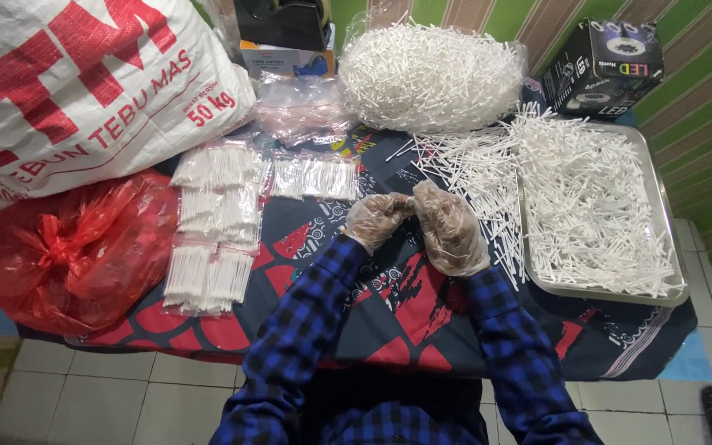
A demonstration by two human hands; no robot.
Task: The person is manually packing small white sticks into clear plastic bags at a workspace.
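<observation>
My left hand (377, 218) and my right hand (449, 227), both in thin clear plastic gloves, meet fingertip to fingertip above the patterned cloth (389, 305). Whether anything sits between the fingers cannot be made out. Blue checked sleeves cover both arms. Loose white cotton swabs (471, 177) lie spread just right of my right hand. Several small clear packets of swabs (216, 218) lie left of my left hand.
A metal tray (677, 284) heaped with swabs stands at the right. At the back sit a big clear bag of swabs (430, 74), empty clear bags (302, 107) and a black box (603, 66). A white sack (84, 82) and red plastic bag (72, 247) fill the left.
</observation>
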